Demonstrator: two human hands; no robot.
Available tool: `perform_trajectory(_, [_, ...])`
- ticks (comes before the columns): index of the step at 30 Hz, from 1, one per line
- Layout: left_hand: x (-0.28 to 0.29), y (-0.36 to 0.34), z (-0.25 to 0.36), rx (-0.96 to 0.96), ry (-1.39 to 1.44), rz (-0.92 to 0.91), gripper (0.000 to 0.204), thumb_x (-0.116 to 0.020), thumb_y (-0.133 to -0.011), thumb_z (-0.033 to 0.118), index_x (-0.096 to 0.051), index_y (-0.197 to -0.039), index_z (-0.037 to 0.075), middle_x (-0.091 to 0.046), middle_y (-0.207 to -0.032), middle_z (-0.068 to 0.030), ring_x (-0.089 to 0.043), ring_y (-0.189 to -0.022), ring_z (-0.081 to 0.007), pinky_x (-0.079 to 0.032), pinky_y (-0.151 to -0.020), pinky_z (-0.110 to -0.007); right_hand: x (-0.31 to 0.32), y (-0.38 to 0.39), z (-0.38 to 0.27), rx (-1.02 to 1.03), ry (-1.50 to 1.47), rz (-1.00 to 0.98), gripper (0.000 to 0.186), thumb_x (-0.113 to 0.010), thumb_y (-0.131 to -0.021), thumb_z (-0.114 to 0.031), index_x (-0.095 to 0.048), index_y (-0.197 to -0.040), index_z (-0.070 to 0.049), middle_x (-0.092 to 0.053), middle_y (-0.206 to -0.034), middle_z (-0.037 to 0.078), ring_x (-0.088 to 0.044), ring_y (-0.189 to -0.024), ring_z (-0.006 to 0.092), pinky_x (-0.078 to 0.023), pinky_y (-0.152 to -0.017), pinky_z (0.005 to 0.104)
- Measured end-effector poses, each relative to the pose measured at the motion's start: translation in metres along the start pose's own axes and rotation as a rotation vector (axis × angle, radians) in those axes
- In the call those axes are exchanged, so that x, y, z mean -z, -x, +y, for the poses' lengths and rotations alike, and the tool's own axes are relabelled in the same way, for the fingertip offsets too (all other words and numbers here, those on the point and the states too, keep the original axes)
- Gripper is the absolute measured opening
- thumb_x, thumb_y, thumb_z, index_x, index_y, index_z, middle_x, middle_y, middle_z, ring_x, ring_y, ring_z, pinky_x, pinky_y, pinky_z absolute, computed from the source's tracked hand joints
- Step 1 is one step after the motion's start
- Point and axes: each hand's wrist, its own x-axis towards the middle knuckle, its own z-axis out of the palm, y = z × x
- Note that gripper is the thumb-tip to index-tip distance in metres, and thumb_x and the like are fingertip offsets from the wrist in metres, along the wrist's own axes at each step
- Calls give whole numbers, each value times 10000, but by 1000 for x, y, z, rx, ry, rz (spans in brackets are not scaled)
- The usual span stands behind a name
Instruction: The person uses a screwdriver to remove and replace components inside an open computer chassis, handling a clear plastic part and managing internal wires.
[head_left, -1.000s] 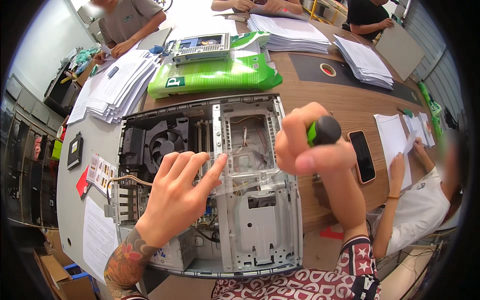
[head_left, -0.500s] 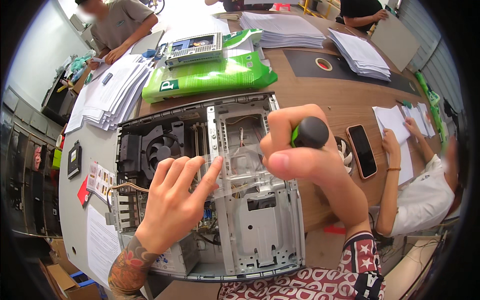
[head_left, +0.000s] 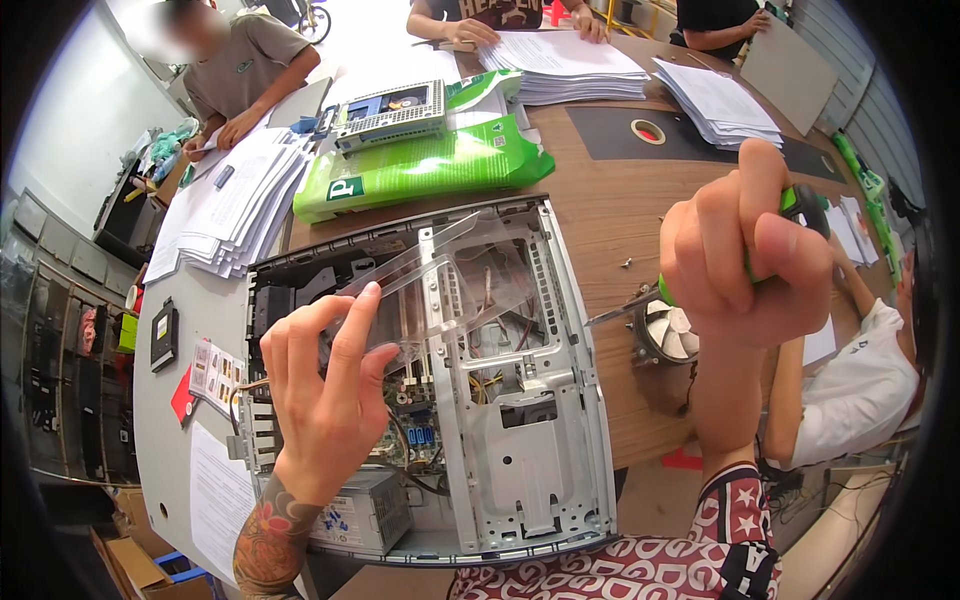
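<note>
An open desktop computer case lies flat before me, its metal frame, wiring and circuit board showing. Over its middle, a clear plastic piece is tilted up, its left edge in the fingers of my left hand. The board and wires show through the plastic. My right hand is raised to the right of the case, wrapped round a screwdriver with a black and green handle. Its thin metal shaft points left, apart from the case. A cooling fan sits on the table below that hand.
Beyond the case, a metal-caged computer part rests on a green paper package. Paper stacks, a tape roll and a black drive lie around. Co-workers sit at left, far side and right.
My right hand has swung right, away from over the case, with the screwdriver. The plastic has tilted up with my left hand. Across the table, a person's hands now rest on the paper stack.
</note>
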Motion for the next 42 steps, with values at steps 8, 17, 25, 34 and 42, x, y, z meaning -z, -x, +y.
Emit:
perform_trajectory(8, [-1,1,2,-23,-54,-17,473,-706,-769,78,-610,-1231,40,-558,-1081,-112,-527,-950,-275,-405,-853,-430,-1,2,-9,43,82,-24,172,-478,-897,-93,-367,-767,-70,-442,-505,44,-304,-319,92,-254,-304,236])
perform_trajectory(17, [2,1,1,-17,-37,-6,423,-683,-820,67,-585,-1231,34,-565,-1086,-126,-525,-976,-294,-412,-855,-399,-4,5,-12,58,87,-14,175,-490,-898,-95,-374,-770,-68,-445,-503,43,-322,-326,99,-264,-312,240])
perform_trajectory(25, [0,-1,3,-4,29,35,453,-690,-808,52,-555,-1237,4,-556,-1092,-145,-526,-950,-302,-418,-828,-402,-40,-2,-19,-199,659,221,220,-617,-841,-112,-445,-717,-54,-476,-545,-8,-362,-419,44,-263,-385,216])
perform_trajectory(34, [0,4,-2,-6,124,122,457,-674,-848,84,-512,-1262,-22,-551,-1086,-175,-533,-920,-317,-431,-792,-407,-33,-10,1,-413,947,180,56,-683,-816,-45,-672,-859,-10,-546,-613,-52,-456,-545,6,-319,-499,186])
perform_trajectory(42, [2,4,-3,25,197,139,434,-654,-866,83,-514,-1258,-39,-551,-1094,-190,-543,-935,-331,-451,-811,-407,-32,-10,-6,-469,930,124,148,-712,-785,-57,-681,-926,-22,-641,-749,15,-560,-674,79,-453,-620,238])
